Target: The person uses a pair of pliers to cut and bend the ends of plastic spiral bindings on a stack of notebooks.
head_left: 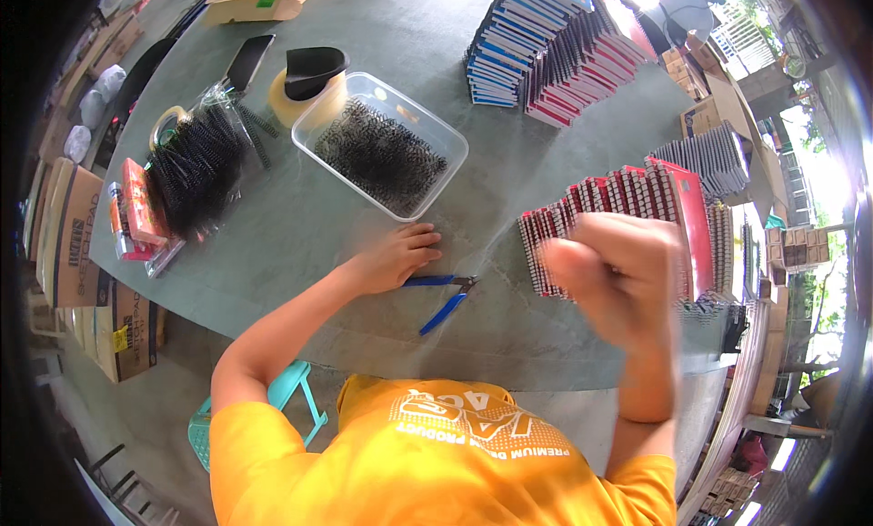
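My left hand [400,256] lies on the grey-green table, palm down and fingers stretched out, holding nothing. Just beside it are small cutting pliers [443,313] with blue handles, jaws pointing right. Above the table's right side my right hand [627,262] is raised and blurred, its fingers curled in; whatever they hold, if anything, is hidden. Behind that hand stands a stack of red notebooks [587,197] with spiral-bound edges, partly covered by it. Beyond my left fingers sits a clear plastic tub [462,153] filled with short black coils [377,153].
At left, black plastic spirals [195,167] lie in a bag beside a red-orange packet [143,203]. A tape roll [284,94], black curved piece [316,71] and phone [248,62] stand near the tub. Blue notebooks [518,44] are stacked far right; cartons [71,230] stand left.
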`<state>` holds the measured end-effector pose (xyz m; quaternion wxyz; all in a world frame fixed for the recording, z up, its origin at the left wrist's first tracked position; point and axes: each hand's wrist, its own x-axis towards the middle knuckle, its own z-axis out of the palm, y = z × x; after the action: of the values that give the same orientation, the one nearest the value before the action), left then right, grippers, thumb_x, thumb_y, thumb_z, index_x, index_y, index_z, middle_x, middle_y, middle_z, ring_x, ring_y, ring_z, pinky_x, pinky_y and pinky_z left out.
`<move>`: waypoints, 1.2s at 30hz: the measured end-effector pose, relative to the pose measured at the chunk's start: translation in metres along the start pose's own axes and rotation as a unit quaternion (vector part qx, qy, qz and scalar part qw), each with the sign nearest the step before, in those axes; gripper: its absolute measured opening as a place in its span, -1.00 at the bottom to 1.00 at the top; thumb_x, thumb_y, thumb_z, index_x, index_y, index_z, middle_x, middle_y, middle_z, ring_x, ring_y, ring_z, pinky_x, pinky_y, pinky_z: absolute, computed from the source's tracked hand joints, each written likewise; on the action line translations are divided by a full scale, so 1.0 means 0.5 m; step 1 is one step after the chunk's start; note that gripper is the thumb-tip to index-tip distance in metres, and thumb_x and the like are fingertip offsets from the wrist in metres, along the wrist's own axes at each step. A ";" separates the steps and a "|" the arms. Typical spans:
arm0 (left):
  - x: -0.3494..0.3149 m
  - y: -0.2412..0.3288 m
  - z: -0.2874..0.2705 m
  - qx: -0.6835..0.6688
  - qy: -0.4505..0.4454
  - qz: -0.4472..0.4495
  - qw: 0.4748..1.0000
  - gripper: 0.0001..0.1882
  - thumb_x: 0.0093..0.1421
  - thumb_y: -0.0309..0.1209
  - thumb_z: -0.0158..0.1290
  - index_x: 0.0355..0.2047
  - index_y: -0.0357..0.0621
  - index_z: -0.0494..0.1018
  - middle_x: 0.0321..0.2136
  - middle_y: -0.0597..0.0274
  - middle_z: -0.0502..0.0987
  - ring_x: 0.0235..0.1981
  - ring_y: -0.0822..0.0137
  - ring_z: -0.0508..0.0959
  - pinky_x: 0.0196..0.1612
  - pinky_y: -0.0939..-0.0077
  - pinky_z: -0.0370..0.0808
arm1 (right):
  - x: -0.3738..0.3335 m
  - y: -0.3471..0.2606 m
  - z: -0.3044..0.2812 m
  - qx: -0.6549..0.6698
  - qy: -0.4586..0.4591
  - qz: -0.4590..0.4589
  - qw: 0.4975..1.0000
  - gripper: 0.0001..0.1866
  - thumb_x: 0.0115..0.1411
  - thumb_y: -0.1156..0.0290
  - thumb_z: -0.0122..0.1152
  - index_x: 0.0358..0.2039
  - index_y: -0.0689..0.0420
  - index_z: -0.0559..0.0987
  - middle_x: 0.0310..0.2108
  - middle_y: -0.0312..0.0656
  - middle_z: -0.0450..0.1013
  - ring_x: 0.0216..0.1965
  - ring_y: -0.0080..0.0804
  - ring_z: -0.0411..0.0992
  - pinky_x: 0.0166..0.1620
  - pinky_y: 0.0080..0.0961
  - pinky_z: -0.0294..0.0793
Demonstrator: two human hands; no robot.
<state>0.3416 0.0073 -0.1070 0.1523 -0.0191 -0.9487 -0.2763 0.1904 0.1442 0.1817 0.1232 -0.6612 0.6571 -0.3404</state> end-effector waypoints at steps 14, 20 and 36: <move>-0.077 0.082 -0.144 0.124 0.237 -0.065 0.961 -0.71 -0.09 -0.59 0.06 -0.29 -0.13 0.41 -0.57 0.23 0.37 -0.59 0.23 0.42 -0.63 0.37 0.38 | 0.142 0.174 0.269 0.191 0.067 0.013 0.979 -0.59 0.22 0.13 -0.03 -0.40 0.28 0.53 -0.37 -0.07 0.45 -0.30 -0.29 0.40 -0.22 -0.48 0.35; 0.084 0.010 -0.207 0.279 0.219 -0.217 0.910 -0.70 0.09 -0.14 0.02 -0.30 -0.09 0.45 -0.41 0.21 0.44 -0.30 0.19 0.42 -0.34 0.25 0.37 | 0.024 -0.016 0.133 0.390 -0.121 -0.089 0.909 -0.39 0.20 -0.09 -0.16 -0.30 0.30 0.51 -0.20 -0.03 0.41 -0.13 -0.17 0.37 -0.08 -0.32 0.34; 0.083 0.133 -0.125 0.228 0.187 -0.169 0.941 -0.64 0.03 -0.29 0.09 -0.16 -0.16 0.39 -0.17 0.07 0.37 -0.04 0.02 0.28 0.01 0.06 0.20 | -0.109 0.001 -0.153 -0.280 0.123 -0.063 0.950 -0.63 -0.08 0.16 0.33 -0.32 0.13 0.55 -0.14 -0.12 0.44 -0.10 -0.21 0.41 -0.04 -0.35 0.36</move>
<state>0.3275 0.0285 -0.0097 0.2781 0.2282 -0.9302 -0.0732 0.1481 0.2178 0.2222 -0.1702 -0.6619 0.6932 -0.2290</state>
